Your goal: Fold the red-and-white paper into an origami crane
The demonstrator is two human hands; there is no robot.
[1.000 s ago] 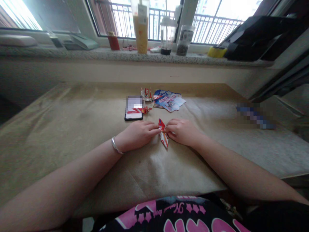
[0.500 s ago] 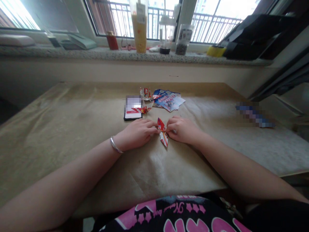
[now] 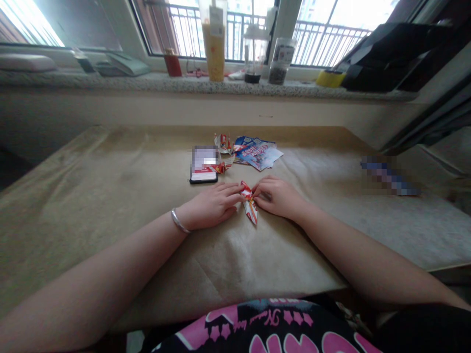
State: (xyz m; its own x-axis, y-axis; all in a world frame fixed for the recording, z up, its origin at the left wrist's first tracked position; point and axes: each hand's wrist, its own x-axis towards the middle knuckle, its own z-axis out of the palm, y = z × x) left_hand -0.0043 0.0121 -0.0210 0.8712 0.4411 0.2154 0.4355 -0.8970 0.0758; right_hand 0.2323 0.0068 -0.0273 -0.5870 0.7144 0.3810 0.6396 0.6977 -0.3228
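A narrow piece of folded paper [image 3: 251, 212], red and white and pointed at both ends, lies on the table between my hands. My left hand [image 3: 220, 202] rests palm down, its fingers stretched out and their tips on the paper's left edge. From the other side, my right hand [image 3: 277, 195] pinches the middle of the folded paper between thumb and fingers. Just beyond my left hand, a phone [image 3: 203, 172] lies flat, with a folded red-and-white paper shape [image 3: 221, 167] overlapping its right edge. Behind that stands another folded paper shape [image 3: 223, 142].
A fan of blue printed sheets [image 3: 260, 153] lies right of the paper shapes. Farther right is a blurred blue item [image 3: 390, 177]. Along the windowsill [image 3: 128, 84] stand a tall yellow-filled cup [image 3: 216, 54], other cups, a yellow tape roll [image 3: 330, 78] and a black bag [image 3: 386, 59].
My left thumb has drawn back from the folded paper, and the left fingers now lie straighter against it. The paper's upper end looks narrower. My right hand stays at the paper's middle.
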